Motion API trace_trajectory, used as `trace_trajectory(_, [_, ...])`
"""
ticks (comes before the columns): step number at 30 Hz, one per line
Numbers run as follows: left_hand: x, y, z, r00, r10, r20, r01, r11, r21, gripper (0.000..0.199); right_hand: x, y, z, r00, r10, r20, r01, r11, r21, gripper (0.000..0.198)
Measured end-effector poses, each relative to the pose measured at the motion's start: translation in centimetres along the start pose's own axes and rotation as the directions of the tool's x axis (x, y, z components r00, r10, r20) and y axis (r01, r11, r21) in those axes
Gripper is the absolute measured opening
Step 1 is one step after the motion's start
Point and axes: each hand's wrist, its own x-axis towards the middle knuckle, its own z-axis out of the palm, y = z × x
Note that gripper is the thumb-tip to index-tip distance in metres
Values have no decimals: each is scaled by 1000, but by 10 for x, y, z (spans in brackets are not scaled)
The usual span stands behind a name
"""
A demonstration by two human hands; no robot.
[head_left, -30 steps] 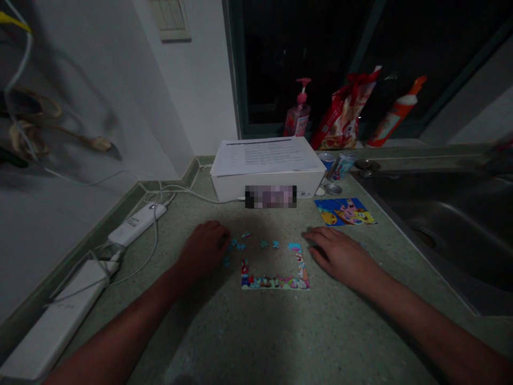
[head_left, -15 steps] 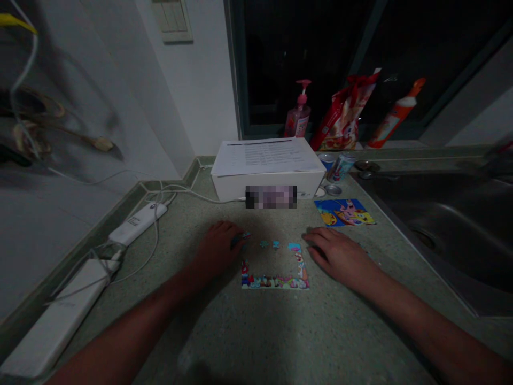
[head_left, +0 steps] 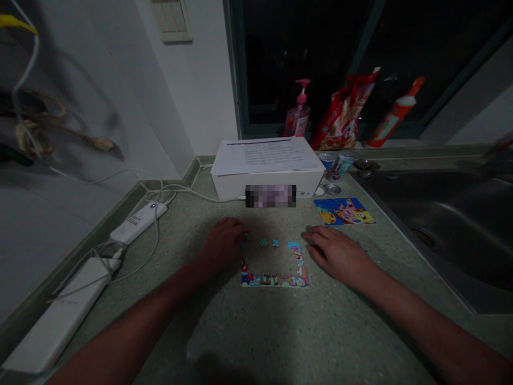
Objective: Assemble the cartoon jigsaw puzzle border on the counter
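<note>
A partly joined jigsaw puzzle (head_left: 276, 280) lies on the green speckled counter, forming a bottom edge and parts of both sides. At its upper left, my left hand (head_left: 225, 239) has its fingers closed on a small blue puzzle piece (head_left: 243, 244), mostly hidden by the fingertips. Two loose puzzle pieces (head_left: 263, 243) sit apart from each other along the top. A cyan and pink corner section (head_left: 294, 246) is at the upper right. Beside that corner my right hand (head_left: 334, 250) rests on the counter, fingers stretched out, holding nothing.
Behind the puzzle stands a white box (head_left: 266, 158) with a printed sheet on top. A cartoon picture card (head_left: 343, 212) lies right of it, near the steel sink (head_left: 449, 214). White power strips (head_left: 66, 315) and cables occupy the left side.
My left hand has shifted slightly, bringing the puzzle piece lower, toward the upper left of the puzzle. My right hand stays in place.
</note>
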Motion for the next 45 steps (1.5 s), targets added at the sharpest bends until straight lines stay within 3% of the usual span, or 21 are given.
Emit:
trace_trajectory(3, [-3, -2, 1, 999, -36, -39, 35, 999, -14, 28, 0, -1, -2, 1000, 5, 7, -5, 1000, 8, 30])
trace_trajectory(20, [-17, 2, 2, 996, -83, -24, 83, 996, 30, 11, 0, 2, 2, 1000, -2, -1, 2, 1000, -1, 30])
trace_trajectory(30, [-14, -4, 4, 994, -68, -82, 73, 996, 55, 18, 0, 2, 3, 1000, -4, -22, 4, 1000, 10, 31])
trace_trajectory(37, [-6, -7, 12, 993, -68, -94, 69, 998, 9, 36, 0, 2, 2, 1000, -12, -15, 12, 1000, 10, 31])
trace_trajectory(45, [-3, -9, 16, 994, -56, -92, 55, 998, -15, 26, 0, 1, 2, 1000, -23, -9, 23, 1000, -8, 30])
